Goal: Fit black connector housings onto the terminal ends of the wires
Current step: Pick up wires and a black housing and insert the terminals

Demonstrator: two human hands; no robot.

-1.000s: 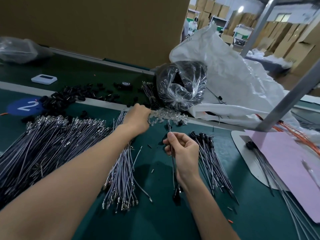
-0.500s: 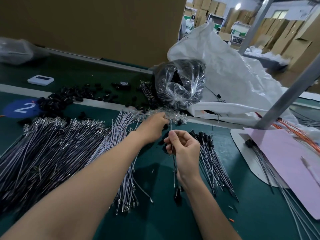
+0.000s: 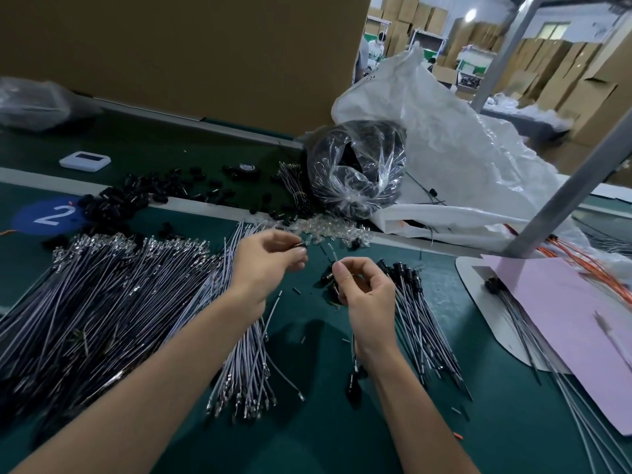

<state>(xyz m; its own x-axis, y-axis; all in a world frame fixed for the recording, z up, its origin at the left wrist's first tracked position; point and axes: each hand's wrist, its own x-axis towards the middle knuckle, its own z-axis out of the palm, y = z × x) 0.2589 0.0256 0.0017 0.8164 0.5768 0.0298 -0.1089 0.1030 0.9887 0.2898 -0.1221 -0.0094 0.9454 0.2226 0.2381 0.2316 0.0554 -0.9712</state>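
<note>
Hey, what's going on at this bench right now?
A person is assembling wires by hand at a green bench. The left hand pinches a small black housing, and the right hand pinches a wire with its end pointing up. The two parts are close but not yet joined. A heap of bare wires lies to the left, with loose black housings behind it. Finished wires lie to the right.

The green bench (image 3: 325, 436) carries wire bundles (image 3: 102, 302), loose black housings (image 3: 136, 196), a pink sheet (image 3: 564, 319) and a white bag (image 3: 461, 159).
</note>
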